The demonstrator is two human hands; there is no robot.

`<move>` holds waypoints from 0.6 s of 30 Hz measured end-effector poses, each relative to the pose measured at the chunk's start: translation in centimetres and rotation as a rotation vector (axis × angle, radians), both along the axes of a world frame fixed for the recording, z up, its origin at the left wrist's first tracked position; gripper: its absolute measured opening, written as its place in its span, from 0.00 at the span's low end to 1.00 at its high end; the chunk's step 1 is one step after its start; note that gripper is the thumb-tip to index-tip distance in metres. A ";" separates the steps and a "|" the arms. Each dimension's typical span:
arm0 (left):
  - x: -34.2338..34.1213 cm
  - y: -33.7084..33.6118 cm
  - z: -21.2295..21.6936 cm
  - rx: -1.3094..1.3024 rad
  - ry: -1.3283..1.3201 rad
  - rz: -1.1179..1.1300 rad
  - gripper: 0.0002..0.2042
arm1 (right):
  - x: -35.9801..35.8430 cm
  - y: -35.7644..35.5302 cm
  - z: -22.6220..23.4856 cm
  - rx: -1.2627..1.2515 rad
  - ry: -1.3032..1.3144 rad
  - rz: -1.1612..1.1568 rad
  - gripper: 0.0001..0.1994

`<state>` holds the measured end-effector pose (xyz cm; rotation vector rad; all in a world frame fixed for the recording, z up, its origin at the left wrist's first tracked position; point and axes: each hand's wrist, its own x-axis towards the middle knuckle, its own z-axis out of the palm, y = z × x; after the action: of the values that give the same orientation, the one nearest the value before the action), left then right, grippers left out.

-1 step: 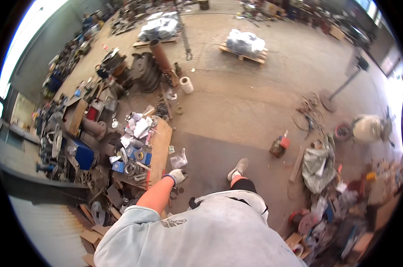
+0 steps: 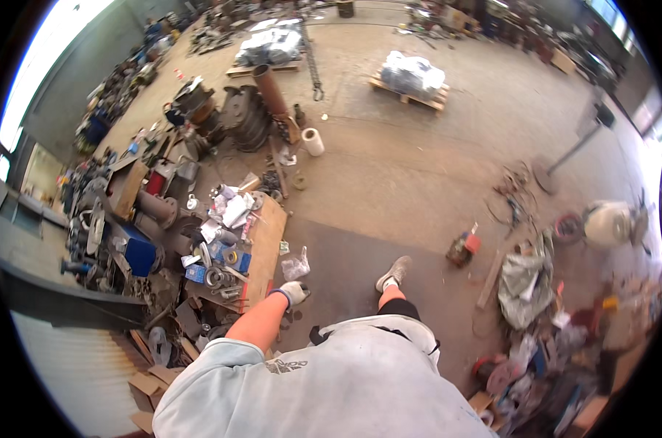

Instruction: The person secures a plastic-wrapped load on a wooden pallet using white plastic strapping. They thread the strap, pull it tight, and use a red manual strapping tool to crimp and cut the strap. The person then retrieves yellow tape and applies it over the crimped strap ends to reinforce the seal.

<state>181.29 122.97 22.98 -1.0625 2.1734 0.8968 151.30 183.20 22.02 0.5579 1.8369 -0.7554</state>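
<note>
My left hand (image 2: pixel 296 293), in a pale work glove with darker fingertips, hangs beside the near right corner of a cluttered wooden workbench (image 2: pixel 266 244). Its fingers point down and are mostly hidden behind the back of the hand, so their closure is unclear. Nothing visible hangs from it. Just beyond it on the floor lies a clear plastic bag (image 2: pixel 296 264). Tape rolls (image 2: pixel 232 257), metal rings (image 2: pixel 215 278), blue boxes (image 2: pixel 195 273) and white paper (image 2: pixel 236 210) crowd the bench top. My right hand is out of view, with the shirt covering that side.
Ahead stand a rusty pipe (image 2: pixel 270 89), a white roll (image 2: pixel 312 142) and a wrapped load on a pallet (image 2: pixel 411 77). A chain (image 2: pixel 312 66) hangs beyond. On the right are a red-topped can (image 2: pixel 462 248), a plank (image 2: pixel 491 279), a green-grey sack (image 2: pixel 526 288) and scattered scrap.
The view has shifted slightly, so the surroundings sit a little farther right. My visible foot has turned a little and its ankle now shows. My left arm keeps nearly the same pose.
</note>
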 end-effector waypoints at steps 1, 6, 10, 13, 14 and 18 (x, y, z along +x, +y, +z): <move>-0.6 -0.8 0.1 0.014 -0.034 0.027 0.20 | -2.0 -2.1 -1.2 0.009 -0.031 0.048 0.16; -5.0 -5.2 0.5 0.092 -0.192 0.155 0.24 | -17.7 -13.6 -4.1 0.070 -0.053 0.214 0.16; -6.2 -9.1 0.6 0.051 -0.237 0.255 0.24 | -35.0 -25.2 -3.6 0.044 0.028 0.214 0.17; -19.7 -17.7 2.0 0.229 -0.088 0.470 0.27 | -56.6 -34.8 -0.6 -0.180 0.016 -0.026 0.19; -15.1 -17.3 -0.3 0.122 -0.127 0.485 0.27 | -56.8 -44.3 0.3 -0.246 0.049 0.099 0.20; -16.8 -22.4 -6.2 0.030 -0.151 0.403 0.25 | -63.9 -67.1 7.3 -0.182 0.388 0.685 0.27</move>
<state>164.49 100.54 16.78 -1.5342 1.8477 0.9812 87.40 116.12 29.32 -0.3607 2.0959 -0.5657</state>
